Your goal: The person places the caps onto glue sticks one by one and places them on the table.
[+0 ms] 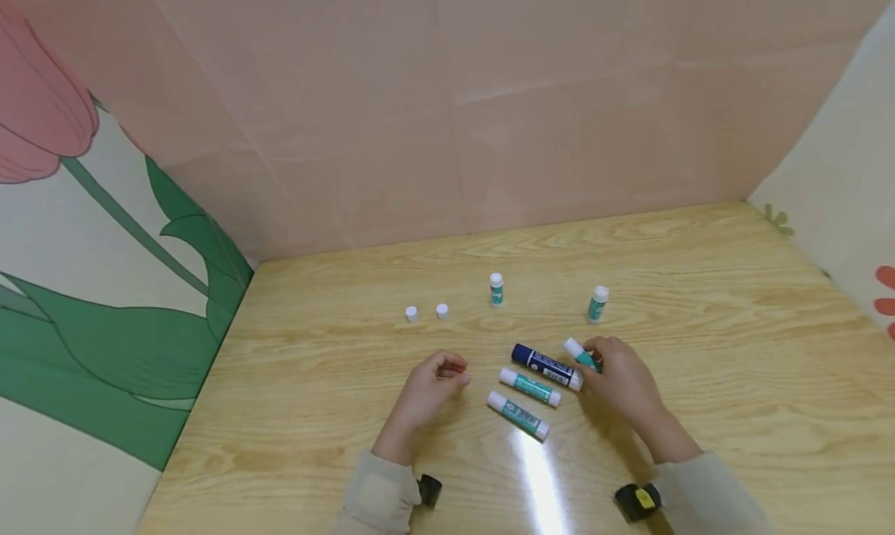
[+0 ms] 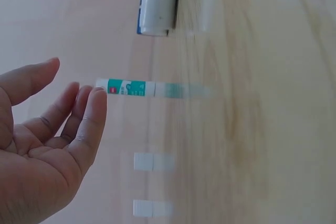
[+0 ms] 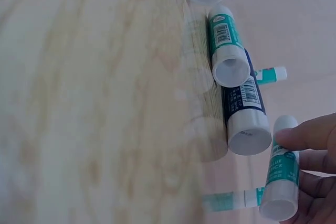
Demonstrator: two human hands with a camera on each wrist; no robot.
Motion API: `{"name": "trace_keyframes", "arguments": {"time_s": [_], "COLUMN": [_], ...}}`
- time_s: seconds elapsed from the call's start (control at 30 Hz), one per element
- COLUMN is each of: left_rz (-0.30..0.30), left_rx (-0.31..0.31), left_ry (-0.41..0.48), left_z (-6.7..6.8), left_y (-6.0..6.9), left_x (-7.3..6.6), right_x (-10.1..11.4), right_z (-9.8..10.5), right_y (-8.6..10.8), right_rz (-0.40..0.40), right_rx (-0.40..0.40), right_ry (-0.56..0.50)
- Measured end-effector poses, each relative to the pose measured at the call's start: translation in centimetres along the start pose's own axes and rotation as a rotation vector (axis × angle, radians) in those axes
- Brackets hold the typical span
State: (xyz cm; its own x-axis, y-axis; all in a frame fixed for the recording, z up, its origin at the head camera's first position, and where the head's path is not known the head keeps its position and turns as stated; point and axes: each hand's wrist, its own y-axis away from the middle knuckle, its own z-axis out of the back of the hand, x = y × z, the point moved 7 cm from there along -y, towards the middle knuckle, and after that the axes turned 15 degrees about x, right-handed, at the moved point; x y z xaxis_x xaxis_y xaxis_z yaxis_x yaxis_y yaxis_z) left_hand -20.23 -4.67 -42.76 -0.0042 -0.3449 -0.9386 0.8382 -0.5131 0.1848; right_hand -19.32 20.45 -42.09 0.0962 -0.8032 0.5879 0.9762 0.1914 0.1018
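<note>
My right hand (image 1: 621, 381) pinches a teal glue stick (image 3: 279, 169) with a white cap between thumb and fingers, just right of a navy glue stick (image 1: 547, 366) lying on the table. Whether the held stick touches the table, I cannot tell. Two more teal glue sticks lie nearer me, one just below the navy stick (image 1: 530, 387) and another in front (image 1: 518, 415). To their left, my left hand (image 1: 426, 389) holds nothing. Its fingers are loosely bent and its thumb stands apart from them in the left wrist view.
Farther back, two small teal glue sticks stand upright, a middle one (image 1: 496, 290) and a right one (image 1: 597, 304). Two small white cylinders (image 1: 442, 310) stand left of them. A pink sheet (image 1: 447, 131) rises behind the wooden table (image 1: 315, 411); printed panels flank it.
</note>
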Motion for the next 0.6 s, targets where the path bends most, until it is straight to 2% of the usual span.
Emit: {"name": "trace_keyframes", "arguments": {"time_s": [0.07,0.3,0.6], "left_rz": [-0.005,-0.027,-0.003], "left_rx": [-0.001,-0.01,-0.012], "left_ry": [-0.007,-0.058,-0.098], "left_z": [0.2,1.0,1.7], "left_y": [0.0,0.1,0.0], "left_x": [0.3,0.0,0.3], "right_x": [-0.2,-0.5,-0.9], "right_z": [-0.1,-0.3,-0.4], "right_y": [-0.1,-0.1,-0.2], "right_rz": [-0.014,-0.04,-0.062], "right_rx": [0.012,0.048,0.075], "right_ry": [0.003,0.008,0.023]}}
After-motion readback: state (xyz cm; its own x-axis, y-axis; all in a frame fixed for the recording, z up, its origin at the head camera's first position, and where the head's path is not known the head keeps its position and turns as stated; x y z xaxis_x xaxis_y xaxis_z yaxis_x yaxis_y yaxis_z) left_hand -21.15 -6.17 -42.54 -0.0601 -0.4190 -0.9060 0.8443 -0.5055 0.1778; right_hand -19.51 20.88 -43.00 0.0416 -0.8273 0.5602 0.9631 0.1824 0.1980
